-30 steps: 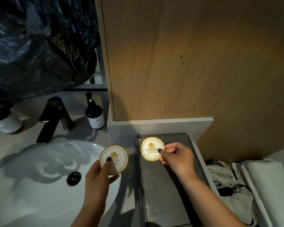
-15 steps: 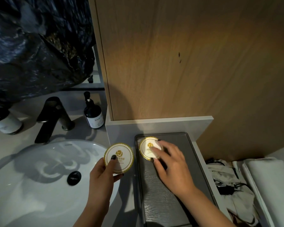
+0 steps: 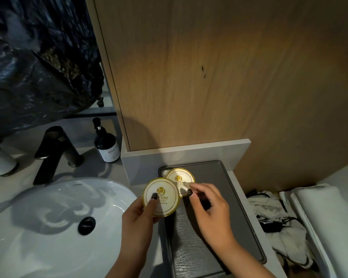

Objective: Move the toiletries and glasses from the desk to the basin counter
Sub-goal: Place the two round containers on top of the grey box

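Pinching a gold-rimmed disc point(image 3: 161, 197) with thumb on top, my left hand point(image 3: 139, 223) holds it between the white basin point(image 3: 48, 227) and the grey tray point(image 3: 239, 217). My right hand point(image 3: 211, 213) pinches the near edge of a second disc point(image 3: 179, 177) at the tray's far left corner on the counter point(image 3: 237, 177).

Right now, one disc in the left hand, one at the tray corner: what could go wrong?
1. The left hand pinches the held disc by its edge, close to the basin; a slip could drop it into the bowl.
2. The tray disc sits at the far-left corner of the tray, under fingertips of the right hand; a nudge might push it over the rim.
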A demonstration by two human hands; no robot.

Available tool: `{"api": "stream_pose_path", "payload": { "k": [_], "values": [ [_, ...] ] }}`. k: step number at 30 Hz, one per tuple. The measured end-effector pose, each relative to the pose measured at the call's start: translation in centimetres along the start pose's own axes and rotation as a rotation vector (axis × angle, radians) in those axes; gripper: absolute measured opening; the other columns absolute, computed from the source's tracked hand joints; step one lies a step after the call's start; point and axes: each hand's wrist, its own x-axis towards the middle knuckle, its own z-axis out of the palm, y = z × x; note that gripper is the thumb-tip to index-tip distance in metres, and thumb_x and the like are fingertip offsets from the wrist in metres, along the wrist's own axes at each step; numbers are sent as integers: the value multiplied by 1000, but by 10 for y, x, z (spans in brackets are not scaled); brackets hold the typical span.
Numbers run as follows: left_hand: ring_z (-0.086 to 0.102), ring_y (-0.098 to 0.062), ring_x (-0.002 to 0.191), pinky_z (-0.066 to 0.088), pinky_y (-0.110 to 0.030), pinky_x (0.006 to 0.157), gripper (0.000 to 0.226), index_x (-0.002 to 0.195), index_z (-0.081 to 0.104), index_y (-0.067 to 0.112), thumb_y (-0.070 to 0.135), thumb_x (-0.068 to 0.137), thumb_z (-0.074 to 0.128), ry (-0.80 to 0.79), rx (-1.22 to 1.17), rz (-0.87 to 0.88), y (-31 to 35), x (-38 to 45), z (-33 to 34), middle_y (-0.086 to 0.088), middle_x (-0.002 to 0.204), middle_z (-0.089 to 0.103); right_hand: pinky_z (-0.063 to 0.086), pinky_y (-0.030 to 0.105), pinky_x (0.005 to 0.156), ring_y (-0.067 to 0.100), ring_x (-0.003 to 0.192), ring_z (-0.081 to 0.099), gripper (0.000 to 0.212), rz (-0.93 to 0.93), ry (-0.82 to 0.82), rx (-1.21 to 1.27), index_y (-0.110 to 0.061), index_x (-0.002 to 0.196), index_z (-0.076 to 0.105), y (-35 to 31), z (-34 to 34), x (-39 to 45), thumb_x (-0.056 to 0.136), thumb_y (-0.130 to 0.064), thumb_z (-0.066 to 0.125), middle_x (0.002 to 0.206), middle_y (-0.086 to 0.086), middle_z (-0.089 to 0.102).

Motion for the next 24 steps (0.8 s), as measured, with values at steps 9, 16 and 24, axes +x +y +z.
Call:
{"api": "stream_pose_path", "payload": {
  "k": [9, 16, 24],
  "values": [
    [66, 3, 75, 46, -6, 64, 13, 96, 69, 24, 16, 90, 62, -130, 237, 259, -4, -3, 35, 17, 83, 73, 54, 21, 61, 6, 60, 62, 24, 439, 56, 407, -9, 94, 67, -7, -17, -1, 80, 11, 65, 62, -1, 67],
    [42, -22, 127, 28, -22, 110, 53, 133, 49, 6, 22, 84, 62, -159, 797, 792, -37, 5, 37, -10, 139, 46, 52, 16, 49, 6, 53, 62, 17, 540, 188, 227, -3, 96, 70, 30, -60, 44, 84, 7, 63, 75, 11, 66],
    [40, -31, 132, 39, -46, 107, 58, 137, 45, 8, 40, 88, 48, -175, 1144, 851, -45, 10, 42, -14, 144, 46, 51, 27, 75, 20, 76, 67, 30, 323, 89, -380, -11, 108, 67, 39, -59, 59, 79, -8, 72, 94, 1, 63]
  ]
}}
